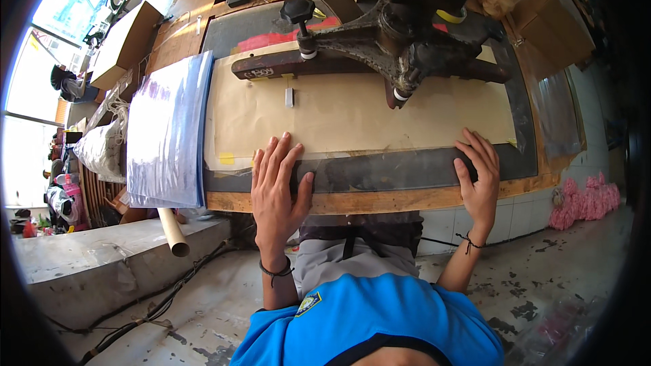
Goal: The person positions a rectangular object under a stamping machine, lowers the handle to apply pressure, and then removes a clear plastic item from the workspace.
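My left hand (pixel 277 173) lies with its fingers stretched out over the near edge of a tan paper sheet (pixel 352 118) and the dark board (pixel 407 171) beneath it. At the sheet's near right corner my right hand (pixel 478 173) rests with bent fingers and the thumb held apart. Between the hands, faint glossy edges suggest a clear film over the board; I cannot make out its full outline. A dark metal bar (pixel 271 66) on a heavy machine arm (pixel 349 42) spans the far part of the paper. Just in front of the bar sits a small silvery piece (pixel 289 97).
Left of the board is a stack of clear plastic sheets (pixel 166 132); a cardboard tube (pixel 174 234) sticks out below it. A cardboard box (pixel 553 17) stands at the far right. Pink bundles (pixel 584 205) lie on the right, and dark cables (pixel 159 308) cross the floor.
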`<state>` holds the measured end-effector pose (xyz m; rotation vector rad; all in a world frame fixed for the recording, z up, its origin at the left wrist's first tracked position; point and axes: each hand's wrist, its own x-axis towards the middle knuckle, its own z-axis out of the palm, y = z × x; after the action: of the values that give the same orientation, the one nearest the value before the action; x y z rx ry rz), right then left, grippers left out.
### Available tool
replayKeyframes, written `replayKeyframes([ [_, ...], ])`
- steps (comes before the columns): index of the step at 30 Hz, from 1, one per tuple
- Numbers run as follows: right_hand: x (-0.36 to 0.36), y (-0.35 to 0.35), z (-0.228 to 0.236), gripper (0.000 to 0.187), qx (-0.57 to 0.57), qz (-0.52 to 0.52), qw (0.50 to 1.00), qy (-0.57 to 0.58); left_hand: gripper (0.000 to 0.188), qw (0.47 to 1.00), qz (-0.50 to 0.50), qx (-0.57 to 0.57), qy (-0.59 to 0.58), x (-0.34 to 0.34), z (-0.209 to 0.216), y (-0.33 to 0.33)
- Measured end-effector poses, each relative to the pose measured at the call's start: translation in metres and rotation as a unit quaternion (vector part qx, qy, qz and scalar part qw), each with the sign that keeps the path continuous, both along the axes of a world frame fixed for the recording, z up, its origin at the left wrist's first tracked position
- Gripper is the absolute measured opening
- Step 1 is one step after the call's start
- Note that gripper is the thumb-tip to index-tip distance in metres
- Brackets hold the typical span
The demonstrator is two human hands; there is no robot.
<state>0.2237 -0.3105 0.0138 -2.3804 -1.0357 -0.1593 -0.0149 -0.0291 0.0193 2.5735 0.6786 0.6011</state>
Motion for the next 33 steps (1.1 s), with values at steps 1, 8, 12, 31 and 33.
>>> replayKeyframes([
  [1,0.0002,0.0004,0.0003,0.032,0.001,-0.001,1.000,0.000,0.042,1.000,0.000,0.003,-0.001,-0.0001,-0.0002,0.0003],
  [8,-0.0001,0.0003,0.0004,0.029,0.018,-0.008,1.000,0.009,0.041,1.000,0.000,0.013,0.002,-0.0004,-0.0008,0.0001],
  [12,-0.0001,0.0000,-0.0001,0.029,0.024,-0.008,1.000,0.008,0.041,1.000,0.003,0.012,-0.003,-0.0002,-0.0006,0.0000],
  [31,0.0007,-0.0019,-0.0019,0.028,0.034,-0.007,0.999,0.015,0.040,1.000,0.005,0.013,-0.011,-0.0006,-0.0013,-0.0011],
  [33,0.0009,-0.0013,-0.0016,0.028,0.035,-0.007,0.999,0.015,0.040,1.000,0.007,0.012,-0.011,-0.0011,0.0001,-0.0010],
])
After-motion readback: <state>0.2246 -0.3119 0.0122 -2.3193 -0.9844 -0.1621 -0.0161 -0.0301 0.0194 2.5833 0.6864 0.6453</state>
